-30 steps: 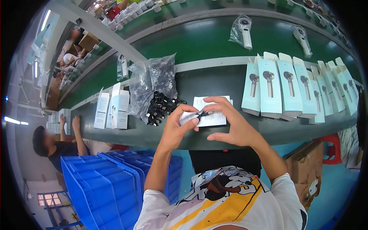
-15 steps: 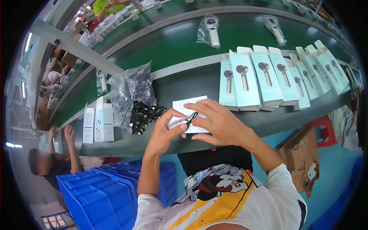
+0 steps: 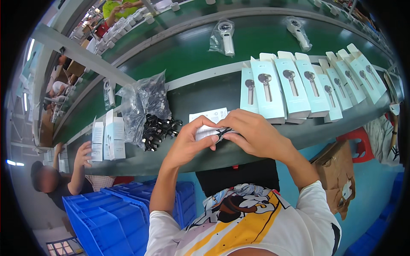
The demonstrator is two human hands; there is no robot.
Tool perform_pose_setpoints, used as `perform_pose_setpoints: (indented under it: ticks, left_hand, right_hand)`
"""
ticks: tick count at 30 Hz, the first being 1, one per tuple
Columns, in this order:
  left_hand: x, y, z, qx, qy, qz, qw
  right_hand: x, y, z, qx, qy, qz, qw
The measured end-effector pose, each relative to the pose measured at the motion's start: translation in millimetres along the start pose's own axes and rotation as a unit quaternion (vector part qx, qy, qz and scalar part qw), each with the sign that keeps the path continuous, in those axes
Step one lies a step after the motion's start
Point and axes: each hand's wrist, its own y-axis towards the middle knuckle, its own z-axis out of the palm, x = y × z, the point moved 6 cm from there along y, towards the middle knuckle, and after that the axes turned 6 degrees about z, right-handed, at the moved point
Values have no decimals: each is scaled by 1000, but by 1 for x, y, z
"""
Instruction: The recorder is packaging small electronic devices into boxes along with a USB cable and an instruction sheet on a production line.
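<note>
Both of my hands meet over the dark worktable around a printed white leaflet [image 3: 209, 114] and a small bundled black cable [image 3: 221, 133]. My left hand [image 3: 190, 143] is closed on the leaflet's left side, its thumb pressing near the cable. From the right, my right hand [image 3: 254, 134] pinches the paper and the cable, fingers bent over the far edge. The leaflet's right part is bent up around the cable and partly hidden by my fingers. Left of my hands lies a pile of black cables [image 3: 158, 130], spilling from a clear plastic bag [image 3: 145, 96].
Upright light-blue boxes [image 3: 267, 94] with open flaps stand in a row at right; a few more boxes [image 3: 114, 136] stand at left. Bagged white handheld devices [image 3: 227, 40] lie on the green belt [image 3: 183, 55]. A co-worker's hand [image 3: 82, 154] touches the left boxes. Blue crates [image 3: 106, 217] stand below.
My fingers have closed in, and the leaflet, flatter before, now bends around the cable. The co-worker's hand at left has come down to the boxes. The bagged devices sit slightly farther left.
</note>
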Motion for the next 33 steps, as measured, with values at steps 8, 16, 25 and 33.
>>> perform_pose_setpoints:
  ticks: [8,16,25,33]
  left_hand:
    - [-10,37,7,-93,-107,143,980]
    - [-12,85,99,-113,433,260,856]
    - [-4,102,92,-86,398,78,910]
    - [6,67,44,-57,96,146,983]
  right_hand:
    - [-10,-21,-59,-95,32,66,993]
    - [-65,-36,-71,-379,374,189,825]
    - [-75,-31,-60,-315,495,227,778]
    - [-65,-20,-77,-332,466,166,803]
